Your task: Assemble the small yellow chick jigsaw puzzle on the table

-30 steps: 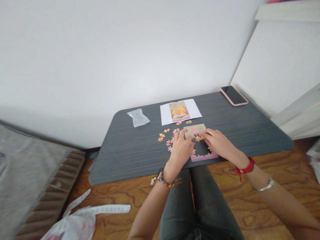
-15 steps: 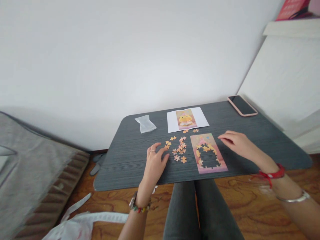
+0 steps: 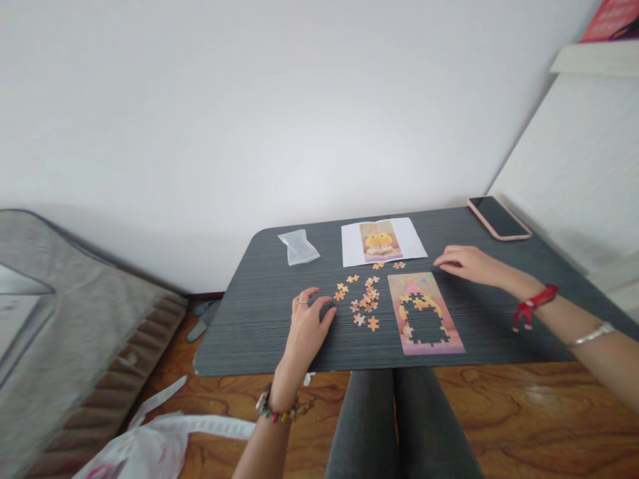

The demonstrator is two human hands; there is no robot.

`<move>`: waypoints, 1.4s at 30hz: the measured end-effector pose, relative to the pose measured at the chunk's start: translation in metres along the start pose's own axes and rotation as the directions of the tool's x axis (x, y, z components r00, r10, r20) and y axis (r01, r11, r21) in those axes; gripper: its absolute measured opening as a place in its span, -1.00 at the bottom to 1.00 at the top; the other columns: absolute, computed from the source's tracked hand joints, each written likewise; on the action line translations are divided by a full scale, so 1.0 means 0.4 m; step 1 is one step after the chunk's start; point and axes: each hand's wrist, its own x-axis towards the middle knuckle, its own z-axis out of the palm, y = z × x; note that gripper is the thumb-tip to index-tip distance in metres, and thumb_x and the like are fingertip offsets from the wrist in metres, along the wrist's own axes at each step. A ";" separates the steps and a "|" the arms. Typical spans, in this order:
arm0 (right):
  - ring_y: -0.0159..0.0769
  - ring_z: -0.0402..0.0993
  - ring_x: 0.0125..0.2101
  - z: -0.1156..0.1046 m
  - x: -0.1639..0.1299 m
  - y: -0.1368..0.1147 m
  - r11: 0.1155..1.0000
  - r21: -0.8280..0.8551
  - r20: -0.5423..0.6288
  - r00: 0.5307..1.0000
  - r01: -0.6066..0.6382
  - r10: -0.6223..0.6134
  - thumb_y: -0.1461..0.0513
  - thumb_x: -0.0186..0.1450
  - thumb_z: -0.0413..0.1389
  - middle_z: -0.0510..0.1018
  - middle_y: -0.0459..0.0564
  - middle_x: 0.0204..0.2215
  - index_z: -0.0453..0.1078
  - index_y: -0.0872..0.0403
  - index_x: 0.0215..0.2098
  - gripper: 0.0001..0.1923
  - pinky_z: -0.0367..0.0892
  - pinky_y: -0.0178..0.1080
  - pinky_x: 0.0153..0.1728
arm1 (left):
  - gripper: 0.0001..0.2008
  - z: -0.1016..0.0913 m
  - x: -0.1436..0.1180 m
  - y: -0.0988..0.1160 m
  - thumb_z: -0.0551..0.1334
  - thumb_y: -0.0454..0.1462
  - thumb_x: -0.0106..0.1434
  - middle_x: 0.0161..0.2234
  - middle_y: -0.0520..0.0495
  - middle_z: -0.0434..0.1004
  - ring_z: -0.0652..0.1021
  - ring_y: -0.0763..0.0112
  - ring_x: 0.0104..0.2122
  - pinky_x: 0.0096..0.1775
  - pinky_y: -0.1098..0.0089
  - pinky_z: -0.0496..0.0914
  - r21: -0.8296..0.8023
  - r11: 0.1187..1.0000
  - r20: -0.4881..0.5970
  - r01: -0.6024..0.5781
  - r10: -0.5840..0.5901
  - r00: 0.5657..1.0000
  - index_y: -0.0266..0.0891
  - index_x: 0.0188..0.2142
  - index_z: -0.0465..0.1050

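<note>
Head view: left hand point(image 3: 309, 321) flat on tabletop point(image 3: 259, 319), grip spread, empty; loose puzzle pieces point(image 3: 363, 299) just right of fingertips. Right hand point(image 3: 466, 263) grip loosely spread, empty; unfinished puzzle board point(image 3: 424, 313) near, below-left.

The red item point(image 3: 613, 18) on the shelf is cut off by the top right corner. The white bag point(image 3: 144, 452) runs past the bottom edge. Printing on the loose puzzle pieces point(image 3: 363, 303) is too small to read.

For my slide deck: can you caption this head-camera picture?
Left hand beside loose puzzle pieces, right hand resting on the dark table near a half-built puzzle.
</note>
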 end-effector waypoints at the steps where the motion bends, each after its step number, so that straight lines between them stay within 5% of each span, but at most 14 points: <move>1: -0.26 0.44 -0.35 0.000 0.021 -0.008 0.999 -0.001 0.015 0.999 0.037 -0.037 0.24 0.27 -0.04 0.50 0.04 -0.38 0.51 0.07 -0.25 -0.73 0.30 -0.21 -0.30 | -0.84 0.001 0.005 0.003 0.20 -0.29 0.17 -0.07 -0.16 0.31 0.35 0.16 -0.05 0.00 0.09 0.31 0.002 1.000 0.003 -0.005 0.005 1.000 -0.17 -0.24 0.49; 7: -0.28 0.40 -0.28 0.012 0.158 -0.084 0.960 0.016 0.102 0.955 0.279 -0.280 0.28 0.28 0.00 0.47 0.03 -0.30 0.50 0.01 -0.20 -0.75 0.30 -0.22 -0.22 | -0.86 0.000 0.036 0.038 0.21 -0.30 0.16 -0.08 -0.14 0.31 0.35 0.17 -0.04 0.03 0.08 0.29 -0.005 1.000 0.001 -0.014 0.014 1.000 -0.18 -0.26 0.49; 16: -0.25 0.38 -0.20 0.090 0.268 -0.158 0.939 0.045 0.147 0.927 0.341 -0.344 0.33 0.26 0.02 0.44 0.10 -0.18 0.47 0.13 -0.22 -0.80 0.30 -0.14 -0.15 | -0.84 0.008 0.002 0.022 0.21 -0.29 0.16 -0.07 -0.16 0.30 0.35 0.14 -0.06 0.00 0.06 0.31 -0.003 1.000 0.042 0.006 -0.006 0.999 -0.18 -0.24 0.50; 27: -0.29 0.38 -0.31 0.095 0.281 -0.143 0.942 0.042 0.205 0.920 0.334 -0.335 0.31 0.23 0.08 0.47 0.09 -0.27 0.43 0.15 -0.35 -0.91 0.31 -0.19 -0.25 | -0.86 -0.025 -0.026 0.002 0.18 -0.29 0.18 -0.07 -0.17 0.32 0.37 0.15 -0.07 -0.01 0.07 0.32 -0.008 1.000 -0.020 0.010 -0.011 1.000 -0.20 -0.28 0.49; 36: -0.27 0.37 -0.30 0.037 0.208 -0.124 0.953 0.047 0.133 0.944 0.298 -0.302 0.23 0.28 0.01 0.42 0.07 -0.29 0.41 0.14 -0.27 -0.82 0.30 -0.18 -0.24 | -0.87 -0.024 -0.027 0.021 0.19 -0.30 0.18 -0.07 -0.17 0.31 0.36 0.16 -0.07 -0.01 0.08 0.32 -0.044 0.999 -0.023 -0.016 0.015 1.000 -0.19 -0.27 0.49; 42: -0.28 0.36 -0.30 0.060 0.194 -0.117 0.977 -0.001 0.147 0.966 0.214 -0.211 0.27 0.26 0.00 0.42 0.08 -0.28 0.41 0.14 -0.31 -0.85 0.29 -0.21 -0.28 | -0.87 -0.015 -0.025 0.022 0.20 -0.31 0.17 -0.07 -0.17 0.32 0.36 0.15 -0.07 -0.01 0.07 0.31 -0.044 0.999 -0.013 0.021 -0.021 1.000 -0.19 -0.28 0.50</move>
